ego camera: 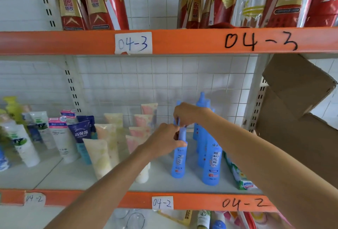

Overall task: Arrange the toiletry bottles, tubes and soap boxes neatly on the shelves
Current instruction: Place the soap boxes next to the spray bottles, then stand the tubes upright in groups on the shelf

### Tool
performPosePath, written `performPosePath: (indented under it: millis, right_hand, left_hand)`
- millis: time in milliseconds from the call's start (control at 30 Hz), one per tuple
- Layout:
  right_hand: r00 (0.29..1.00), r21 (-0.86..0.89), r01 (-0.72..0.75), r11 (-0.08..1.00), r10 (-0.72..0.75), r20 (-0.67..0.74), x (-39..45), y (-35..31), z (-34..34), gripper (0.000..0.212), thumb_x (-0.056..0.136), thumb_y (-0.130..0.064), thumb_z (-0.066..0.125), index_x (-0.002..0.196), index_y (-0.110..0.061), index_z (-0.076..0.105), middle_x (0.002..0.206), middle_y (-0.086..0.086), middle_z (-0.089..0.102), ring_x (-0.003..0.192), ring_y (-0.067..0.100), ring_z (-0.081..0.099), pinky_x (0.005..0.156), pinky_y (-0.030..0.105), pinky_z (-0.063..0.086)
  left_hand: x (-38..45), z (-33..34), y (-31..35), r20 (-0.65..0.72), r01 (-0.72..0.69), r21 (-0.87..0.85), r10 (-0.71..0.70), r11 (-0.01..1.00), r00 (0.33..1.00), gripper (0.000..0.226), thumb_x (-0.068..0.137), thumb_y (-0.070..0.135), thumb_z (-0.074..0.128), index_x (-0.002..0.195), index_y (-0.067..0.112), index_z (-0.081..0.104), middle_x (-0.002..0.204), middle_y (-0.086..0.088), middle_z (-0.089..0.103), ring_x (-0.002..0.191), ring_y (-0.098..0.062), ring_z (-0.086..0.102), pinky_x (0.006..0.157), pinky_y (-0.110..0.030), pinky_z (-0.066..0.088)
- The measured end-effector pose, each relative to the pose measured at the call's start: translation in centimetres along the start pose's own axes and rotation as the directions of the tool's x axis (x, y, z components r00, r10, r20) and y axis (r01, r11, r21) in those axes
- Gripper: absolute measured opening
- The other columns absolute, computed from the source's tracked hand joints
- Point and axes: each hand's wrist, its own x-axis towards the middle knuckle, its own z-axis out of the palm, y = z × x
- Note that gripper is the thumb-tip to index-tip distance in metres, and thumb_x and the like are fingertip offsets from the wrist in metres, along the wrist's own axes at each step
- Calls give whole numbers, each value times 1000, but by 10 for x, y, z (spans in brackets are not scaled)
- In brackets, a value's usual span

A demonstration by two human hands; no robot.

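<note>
Shelf (76, 179) 04-2, white deck, orange front rail. Tubes (102, 148) stand in rows left of the hands. Blue bottles (211, 163) upright at and just right of them. Soap box (239, 177) further right, at shelf edge.

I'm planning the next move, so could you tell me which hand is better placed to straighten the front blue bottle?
Probably the left hand: it already grips the neck of the front blue bottle, while the right hand only pinches near its top.
</note>
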Motion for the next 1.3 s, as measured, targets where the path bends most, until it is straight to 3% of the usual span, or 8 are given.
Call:
performPosePath:
  millis: [100, 400, 533, 733, 933, 1033, 1167, 1300]
  right_hand:
    - [1000, -10, 7, 1000, -7, 7, -2, -2, -4, 22, 81, -4, 59, 100, 1, 68, 72, 5, 59, 68, 16, 53, 40, 0, 33]
    - [999, 15, -42, 999, 42, 21, -5, -5, -11, 28, 84, -5, 58, 111, -7, 62, 70, -3, 54, 54, 6, 46, 49, 14, 36]
    - [998, 48, -46, 998, 48, -52, -9, -5, -20, 38, 85, -17, 62, 122, -14, 55, 117, 7, 58, 93, 21, 56, 61, 20, 38]
    - [976, 195, 57, 979, -13, -217, -15, -34, -37, 29, 90, -15, 55, 119, -11, 60, 124, 5, 59, 114, 23, 54, 95, 28, 40]
    - [980, 279, 113, 954, -60, -190, 10, -74, -20, 30, 87, -23, 60, 115, -13, 64, 119, 3, 64, 112, 19, 56, 87, 19, 37]
    - [991, 240, 96, 966, -72, -109, 23, -85, -6, 31, 87, -28, 59, 109, -6, 66, 109, 11, 67, 96, 21, 58, 73, 23, 40]
    - [993, 238, 35, 971, -7, -117, 28, -91, 3, 27, 88, -24, 56, 82, 1, 63, 60, 8, 51, 64, 18, 44, 52, 16, 30]
    - [991, 267, -34, 963, 67, -115, 28, -86, 4, 26, 87, -23, 56, 96, -2, 68, 83, 16, 63, 78, 26, 53, 61, 24, 34]
  left_hand:
    - [0, 1, -3, -13, -19, -8, 19, 1000, 1000, 25, 76, 29, 71, 76, 7, 60, 80, -6, 68, 64, -12, 55, 54, -15, 38]
    - [8, 5, 0, 12, -48, 58, 48, 997, 999, 34, 80, 33, 67, 92, 1, 61, 85, -12, 67, 76, -22, 61, 70, -32, 47]
    - [5, -3, 0, 35, -47, 22, 46, 999, 998, 32, 80, 29, 69, 91, 0, 60, 83, -9, 64, 77, -21, 60, 72, -32, 47]
    - [-19, -54, -25, -58, -46, 64, 50, 997, 997, 19, 79, 24, 70, 94, 12, 70, 94, -1, 72, 87, -14, 65, 83, -27, 51]
    - [-26, -106, -79, -231, 50, 189, -6, 981, 973, 14, 85, 14, 60, 92, 15, 72, 96, -3, 72, 92, -21, 65, 82, -33, 51]
    - [-4, -112, -104, -164, 100, 261, -58, 960, 985, 13, 87, 14, 57, 88, 7, 68, 103, -14, 69, 97, -29, 62, 84, -39, 51]
    - [30, -100, -117, -2, 29, 287, -30, 958, 1000, 23, 85, 19, 62, 100, 4, 66, 105, -14, 66, 98, -29, 62, 81, -35, 47]
    - [50, -90, -115, 93, -70, 323, 42, 944, 995, 19, 80, 14, 62, 98, 8, 68, 104, -13, 66, 100, -29, 61, 74, -27, 41]
